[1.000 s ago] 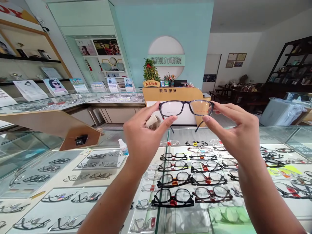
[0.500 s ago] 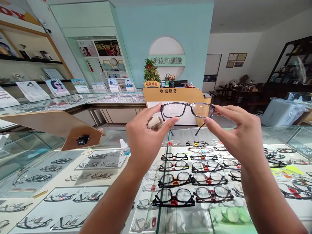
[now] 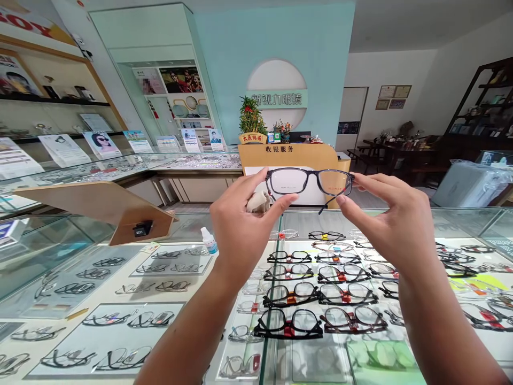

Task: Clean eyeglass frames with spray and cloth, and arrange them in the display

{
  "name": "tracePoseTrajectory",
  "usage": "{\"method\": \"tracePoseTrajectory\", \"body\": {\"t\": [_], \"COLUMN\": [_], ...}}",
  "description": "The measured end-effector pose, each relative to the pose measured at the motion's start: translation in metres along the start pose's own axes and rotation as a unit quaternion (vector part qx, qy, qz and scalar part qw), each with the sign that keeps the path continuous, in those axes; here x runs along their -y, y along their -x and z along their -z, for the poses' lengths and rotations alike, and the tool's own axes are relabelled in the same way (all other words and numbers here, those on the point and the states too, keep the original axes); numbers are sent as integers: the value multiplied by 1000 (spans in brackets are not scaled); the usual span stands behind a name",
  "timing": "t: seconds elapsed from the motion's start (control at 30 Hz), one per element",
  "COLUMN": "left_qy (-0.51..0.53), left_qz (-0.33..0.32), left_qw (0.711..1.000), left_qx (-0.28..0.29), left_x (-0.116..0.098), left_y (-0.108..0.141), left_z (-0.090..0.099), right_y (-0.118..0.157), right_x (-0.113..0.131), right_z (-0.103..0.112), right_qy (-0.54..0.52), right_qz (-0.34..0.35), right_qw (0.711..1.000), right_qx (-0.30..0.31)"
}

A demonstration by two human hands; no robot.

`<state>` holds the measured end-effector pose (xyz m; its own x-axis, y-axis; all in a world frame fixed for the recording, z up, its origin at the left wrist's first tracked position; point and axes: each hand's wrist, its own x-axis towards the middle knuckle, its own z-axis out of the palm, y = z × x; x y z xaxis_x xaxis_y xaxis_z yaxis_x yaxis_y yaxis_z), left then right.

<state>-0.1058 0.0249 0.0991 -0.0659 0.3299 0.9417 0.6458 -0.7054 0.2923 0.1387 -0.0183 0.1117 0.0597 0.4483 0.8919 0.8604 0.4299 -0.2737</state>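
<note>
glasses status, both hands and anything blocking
Left hand gripping one end, beige cloth bunched in it. Right hand gripping other end. Glasses raised, roughly level. Nothing seen blocking them.

Drifted slightly rightward in the frame with the glasses (image 3: 312,172), left hand (image 3: 242,216) and right hand (image 3: 395,214), dipping a little at the right-hand lens. Now hides the left temple tip behind the left hand. Brings in a blue-and-white box (image 3: 11,233) at the left edge, plus more of a poster (image 3: 18,79) at upper left.
</note>
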Motion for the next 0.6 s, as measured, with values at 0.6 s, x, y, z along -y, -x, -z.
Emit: {"method": "tracePoseTrajectory", "body": {"t": [0.6], "left_qy": [25], "left_qz": [14], "left_qw": [999], "left_qx": [-15], "left_x": [-2], "left_y": [-1], "left_z": [1], "right_y": [0], "right_x": [4], "right_z": [2], "right_qy": [8], "right_qz": [2], "right_qw": [1000], "right_qx": [15]}}
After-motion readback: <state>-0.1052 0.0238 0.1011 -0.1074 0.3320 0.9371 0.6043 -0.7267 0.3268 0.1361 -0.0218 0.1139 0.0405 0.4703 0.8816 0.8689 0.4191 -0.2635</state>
